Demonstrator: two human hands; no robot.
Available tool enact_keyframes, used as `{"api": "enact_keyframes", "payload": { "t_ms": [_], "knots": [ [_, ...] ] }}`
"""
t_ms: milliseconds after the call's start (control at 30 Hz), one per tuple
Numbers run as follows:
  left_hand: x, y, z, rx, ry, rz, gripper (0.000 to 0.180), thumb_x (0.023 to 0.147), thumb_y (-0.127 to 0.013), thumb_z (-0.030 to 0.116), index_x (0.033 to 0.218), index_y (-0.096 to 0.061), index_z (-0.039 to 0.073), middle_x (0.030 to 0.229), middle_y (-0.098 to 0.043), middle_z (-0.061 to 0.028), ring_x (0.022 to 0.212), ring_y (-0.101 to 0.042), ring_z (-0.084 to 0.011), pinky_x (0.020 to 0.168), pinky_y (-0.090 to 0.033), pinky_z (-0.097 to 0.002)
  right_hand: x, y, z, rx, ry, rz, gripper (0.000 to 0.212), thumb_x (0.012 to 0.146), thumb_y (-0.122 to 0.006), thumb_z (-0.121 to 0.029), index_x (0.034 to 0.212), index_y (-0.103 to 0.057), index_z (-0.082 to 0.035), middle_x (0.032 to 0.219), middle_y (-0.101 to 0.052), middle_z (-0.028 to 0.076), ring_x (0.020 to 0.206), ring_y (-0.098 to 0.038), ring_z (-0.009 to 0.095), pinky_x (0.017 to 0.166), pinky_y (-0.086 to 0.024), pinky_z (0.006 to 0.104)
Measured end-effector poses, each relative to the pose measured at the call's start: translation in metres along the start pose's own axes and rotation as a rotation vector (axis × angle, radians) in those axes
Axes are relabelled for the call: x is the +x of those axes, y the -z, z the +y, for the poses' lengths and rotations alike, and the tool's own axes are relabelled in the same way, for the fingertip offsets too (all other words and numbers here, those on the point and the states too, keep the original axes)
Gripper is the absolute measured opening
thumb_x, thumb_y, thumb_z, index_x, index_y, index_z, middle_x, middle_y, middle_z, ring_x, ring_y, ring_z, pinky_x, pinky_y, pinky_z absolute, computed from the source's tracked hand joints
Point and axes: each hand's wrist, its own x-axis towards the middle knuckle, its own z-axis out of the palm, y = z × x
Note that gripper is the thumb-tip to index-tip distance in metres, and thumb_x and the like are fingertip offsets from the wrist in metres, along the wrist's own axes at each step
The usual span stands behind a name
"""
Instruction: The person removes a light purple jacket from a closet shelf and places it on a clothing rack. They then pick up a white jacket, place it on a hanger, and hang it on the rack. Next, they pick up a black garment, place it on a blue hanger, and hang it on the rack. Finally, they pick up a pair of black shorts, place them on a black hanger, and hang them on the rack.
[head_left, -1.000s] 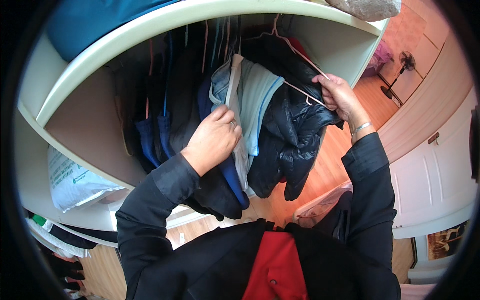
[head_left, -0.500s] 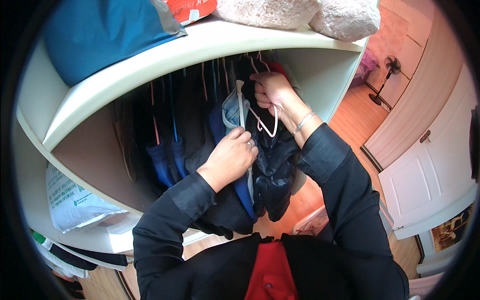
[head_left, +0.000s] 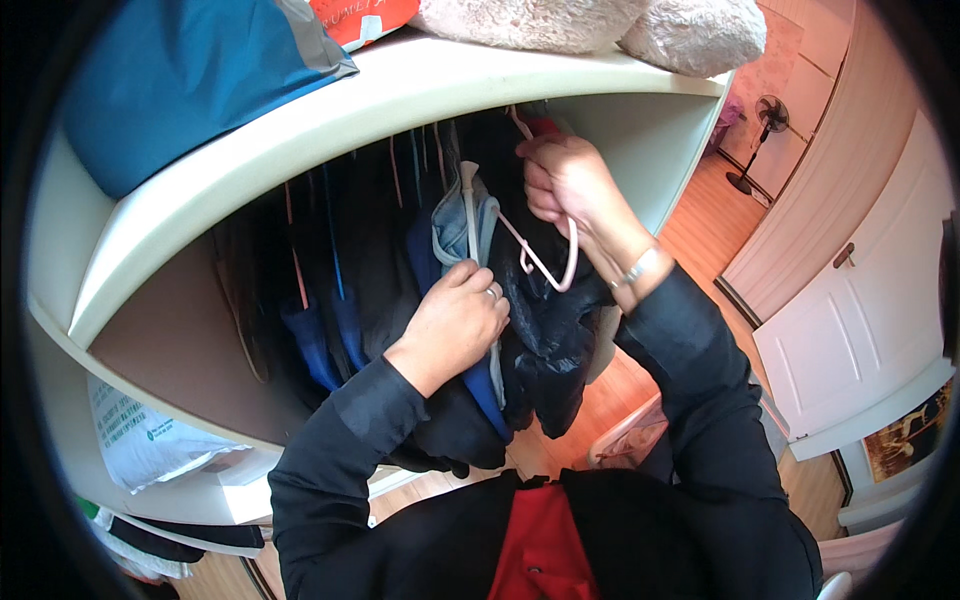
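My right hand (head_left: 570, 180) is closed around a pale pink clothes hanger (head_left: 570, 262) near the right side of the closet. The hanger's lower corner sticks out below my fingers, tilted. My left hand (head_left: 455, 318) is closed around a thin pale rod (head_left: 471, 210) with a thicker top end, which stands nearly upright. Behind the rod hangs a light blue denim garment (head_left: 450, 232). A shiny black padded jacket (head_left: 550, 345) hangs just below the hanger, right of my left hand. How the hanger meets the clothes behind it is hidden.
Dark clothes and blue garments (head_left: 310, 340) hang to the left on thin hangers. Above runs a white shelf (head_left: 400, 85) bearing a blue bag (head_left: 190, 90) and a fluffy plush thing (head_left: 530, 20). A white door (head_left: 860, 300) and a standing fan (head_left: 765, 130) are at the right.
My right hand has shifted a little right with the pink hanger, widening the space from the denim garment. My left hand keeps its grip on the rod. The view has shifted slightly.
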Motion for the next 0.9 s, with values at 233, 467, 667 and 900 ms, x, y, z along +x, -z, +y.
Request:
{"api": "enact_keyframes", "payload": {
  "t_ms": [233, 467, 667, 900],
  "knots": [
    [0.005, 0.004, -0.004, -0.032, -0.01, -0.007, 0.014, 0.084, -0.066, 0.02, 0.077, -0.068, 0.008, 0.079, -0.064, -0.0052, 0.088, -0.058, -0.0204, 0.09, -0.044, -0.0328, 0.007, -0.006, -0.025, -0.087, -0.059, 0.08, 0.014, 0.095, -0.05, -0.013, 0.085, -0.055, -0.005, 0.052, -0.031, -0.005, 0.037, -0.025, 0.007, 0.035, -0.019, 0.0248],
    [0.009, 0.001, -0.003, -0.045, 0.028, 0.01, 0.011, 0.08, -0.068, 0.018, 0.075, -0.066, 0.008, 0.077, -0.062, -0.0042, 0.085, -0.058, -0.0213, 0.089, -0.045, -0.0352, -0.002, 0.019, -0.014, -0.128, 0.08, -0.142, 0.017, 0.094, -0.048, -0.013, 0.082, -0.055, -0.004, 0.056, -0.042, -0.003, 0.041, -0.036, 0.007, 0.036, -0.025, 0.0234],
    [0.012, -0.001, -0.004, -0.142, 0.029, -0.005, 0.009, 0.077, -0.07, 0.016, 0.075, -0.065, 0.009, 0.077, -0.062, -0.0043, 0.084, -0.059, -0.0219, 0.086, -0.045, -0.0365, -0.017, 0.038, 0.096, -0.653, 0.302, 0.012, 0.018, 0.099, -0.046, -0.015, 0.099, -0.059, -0.002, 0.063, -0.051, 0.001, 0.054, -0.05, 0.009, 0.051, -0.042, 0.0263],
    [0.018, 0.006, -0.001, -0.114, 0.006, -0.039, 0.007, 0.077, -0.069, 0.014, 0.077, -0.065, 0.008, 0.08, -0.063, -0.0044, 0.086, -0.059, -0.0218, 0.088, -0.045, -0.0368, -0.09, 0.08, 0.157, -0.719, 0.386, 0.146, 0.013, 0.097, -0.054, -0.013, 0.101, -0.056, -0.001, 0.077, -0.064, 0.019, 0.071, -0.066, 0.034, 0.062, -0.05, 0.0396]
  ]
}}
